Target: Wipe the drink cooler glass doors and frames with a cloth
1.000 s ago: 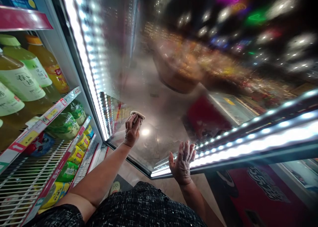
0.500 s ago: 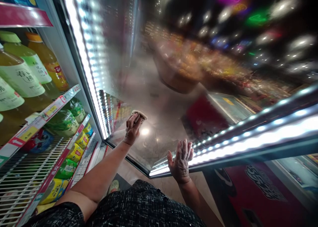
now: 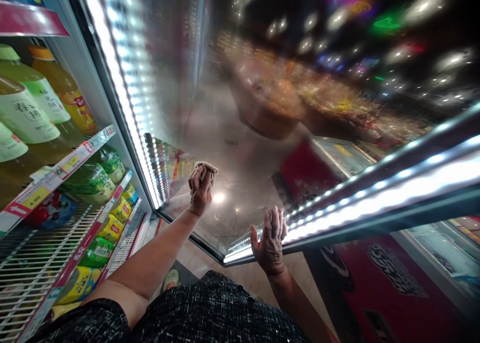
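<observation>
My left hand [image 3: 200, 189] is closed around a folded beige cloth [image 3: 208, 169] and presses it against the glass door [image 3: 232, 158] of a lit cooler. The cloth shows above and between the fingers. Farther right, my right hand [image 3: 270, 240] lies with fingers stretched out at the door's right edge, beside the bright LED strip [image 3: 337, 218]; it holds nothing. The glass is hazy and carries blurred reflections of lights and displays.
On the left, cooler shelves hold large drink bottles [image 3: 28, 110], green bottles [image 3: 90, 183] and yellow packets [image 3: 110, 228] above a white wire rack [image 3: 33, 268]. A red chest freezer [image 3: 393, 288] stands at the right. My shoe [image 3: 171, 279] is below.
My left hand and the cloth have shifted slightly up and left on the glass. The right hand keeps its place at the door edge, while the whole view has moved a little.
</observation>
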Demonstrator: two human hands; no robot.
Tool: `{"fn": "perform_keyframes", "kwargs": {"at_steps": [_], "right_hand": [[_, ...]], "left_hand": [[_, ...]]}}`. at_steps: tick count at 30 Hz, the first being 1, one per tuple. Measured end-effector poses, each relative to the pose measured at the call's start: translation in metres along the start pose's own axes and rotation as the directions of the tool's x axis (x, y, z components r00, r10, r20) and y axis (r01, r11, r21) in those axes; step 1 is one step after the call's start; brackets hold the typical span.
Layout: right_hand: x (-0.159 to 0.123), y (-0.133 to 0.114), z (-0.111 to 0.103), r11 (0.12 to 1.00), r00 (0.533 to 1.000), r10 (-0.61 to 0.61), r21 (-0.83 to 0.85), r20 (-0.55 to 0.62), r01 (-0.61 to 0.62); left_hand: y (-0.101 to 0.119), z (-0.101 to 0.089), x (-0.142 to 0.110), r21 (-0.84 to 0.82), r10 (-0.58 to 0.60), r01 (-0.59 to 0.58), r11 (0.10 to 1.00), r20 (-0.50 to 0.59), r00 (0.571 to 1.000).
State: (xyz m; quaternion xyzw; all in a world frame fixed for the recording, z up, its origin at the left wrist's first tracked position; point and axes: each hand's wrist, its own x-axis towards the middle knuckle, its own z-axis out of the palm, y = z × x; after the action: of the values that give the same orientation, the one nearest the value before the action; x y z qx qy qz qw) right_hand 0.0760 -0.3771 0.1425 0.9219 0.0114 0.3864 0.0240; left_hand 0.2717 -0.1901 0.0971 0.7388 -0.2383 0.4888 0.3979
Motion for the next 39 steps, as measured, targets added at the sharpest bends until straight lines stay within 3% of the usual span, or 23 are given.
{"fn": "perform_keyframes", "kwargs": {"at_steps": [5,9,13,18,24,30,36,39], "right_hand": [[0.001,0.001,-0.003,0.999,0.999,-0.023,0.027,-0.026,0.023],[0.002,0.003,-0.007,0.997,0.999,-0.039,0.06,-0.032,0.041],[0.003,0.004,-0.012,0.996,0.997,-0.044,0.078,-0.067,0.049],[0.003,0.006,-0.015,0.996,0.995,-0.048,0.075,-0.09,0.054],[-0.002,0.009,-0.02,0.996,0.997,0.023,0.084,-0.071,-0.017],[-0.006,0.008,-0.024,0.991,0.992,0.065,0.12,-0.11,-0.052],[-0.007,0.01,-0.025,0.988,0.987,0.052,0.154,-0.152,-0.028],[-0.008,0.01,-0.024,0.985,0.986,0.046,0.173,-0.163,-0.017]], "left_hand": [[0.028,0.0,-0.011,-0.042,0.017,-0.014,0.999,0.067,0.998],[0.028,-0.001,-0.009,-0.037,0.035,-0.032,0.999,0.078,0.996],[0.033,0.002,-0.008,-0.001,-0.039,0.039,0.999,0.054,0.998],[0.054,0.002,-0.014,-0.074,0.026,-0.014,0.997,0.157,0.987],[0.057,0.002,-0.007,-0.037,0.035,-0.032,0.999,0.069,0.997],[0.075,0.0,-0.011,-0.082,0.105,-0.092,0.992,0.176,0.979],[0.082,0.003,0.002,-0.03,0.096,-0.095,0.995,0.039,0.995],[0.095,0.005,-0.004,-0.066,0.12,-0.115,0.991,0.086,0.989]]}}
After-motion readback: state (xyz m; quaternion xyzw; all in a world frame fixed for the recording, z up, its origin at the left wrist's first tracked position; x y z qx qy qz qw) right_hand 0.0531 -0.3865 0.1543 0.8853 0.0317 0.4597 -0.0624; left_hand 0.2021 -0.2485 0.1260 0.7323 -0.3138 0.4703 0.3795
